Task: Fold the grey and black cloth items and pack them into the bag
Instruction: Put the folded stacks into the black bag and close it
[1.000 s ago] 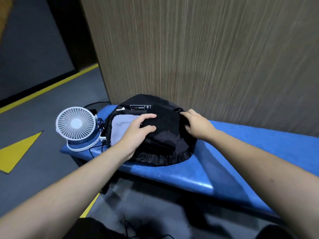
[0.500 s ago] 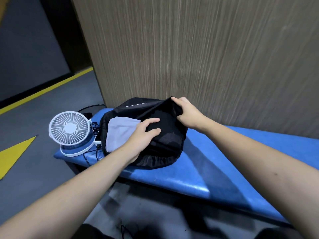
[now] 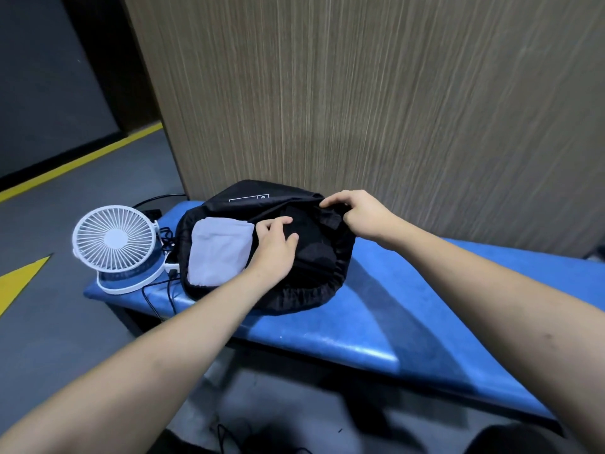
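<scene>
Both forearms reach forward over the near edge of the blue tabletop (image 3: 376, 326). The left hand (image 3: 273, 249) lies palm down inside the mouth of the black bag (image 3: 314, 296), its grip closed on the black cloth (image 3: 311, 237), fingers on top and thumb pressed against the fabric. The right hand (image 3: 361, 213) is lifted at the bag's far rim, its grip pinched on the rim fabric and holding it up. The grey cloth (image 3: 219, 253) lies folded in the left part of the bag, just beside the left hand. The bag sits near the tabletop's left end, close to the white fan (image 3: 114, 240) at that end. Half a second ago the right hand already held the raised rim; a second ago it rested lower, with the opening flatter.
</scene>
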`<state>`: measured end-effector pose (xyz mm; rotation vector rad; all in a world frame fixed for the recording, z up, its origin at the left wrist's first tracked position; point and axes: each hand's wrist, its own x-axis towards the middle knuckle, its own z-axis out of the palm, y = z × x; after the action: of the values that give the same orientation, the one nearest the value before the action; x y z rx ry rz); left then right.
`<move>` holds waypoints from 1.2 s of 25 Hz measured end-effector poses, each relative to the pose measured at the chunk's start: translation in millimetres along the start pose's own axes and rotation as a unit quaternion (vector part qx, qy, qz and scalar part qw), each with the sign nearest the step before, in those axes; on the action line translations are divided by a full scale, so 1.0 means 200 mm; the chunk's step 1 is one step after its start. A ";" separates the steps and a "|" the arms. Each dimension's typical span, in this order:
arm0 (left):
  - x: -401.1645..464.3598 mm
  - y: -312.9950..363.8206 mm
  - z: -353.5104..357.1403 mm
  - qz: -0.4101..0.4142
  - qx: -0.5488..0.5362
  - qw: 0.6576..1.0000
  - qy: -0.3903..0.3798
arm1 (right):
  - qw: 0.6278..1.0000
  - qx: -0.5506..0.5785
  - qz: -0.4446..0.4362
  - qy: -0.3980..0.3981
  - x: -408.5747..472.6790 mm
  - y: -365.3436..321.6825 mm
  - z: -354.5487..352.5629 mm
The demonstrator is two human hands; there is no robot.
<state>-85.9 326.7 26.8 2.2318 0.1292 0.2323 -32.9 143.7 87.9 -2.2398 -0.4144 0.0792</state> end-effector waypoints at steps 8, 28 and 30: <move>-0.05 0.02 0.02 0.059 0.223 0.972 0.037 | 0.999 0.007 0.037 0.006 -0.01 -0.02 0.01; -0.36 -0.13 0.05 0.279 0.401 0.871 -0.054 | 0.968 -0.226 -0.108 0.007 -0.05 0.06 0.11; -0.36 -0.12 0.04 0.290 0.362 0.885 -0.048 | 0.901 -0.375 -0.211 0.053 -0.08 0.06 0.13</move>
<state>-154.6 322.3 -5.3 2.9769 -0.6160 0.4499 -49.7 150.2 59.8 -2.8130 -0.9915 -0.5125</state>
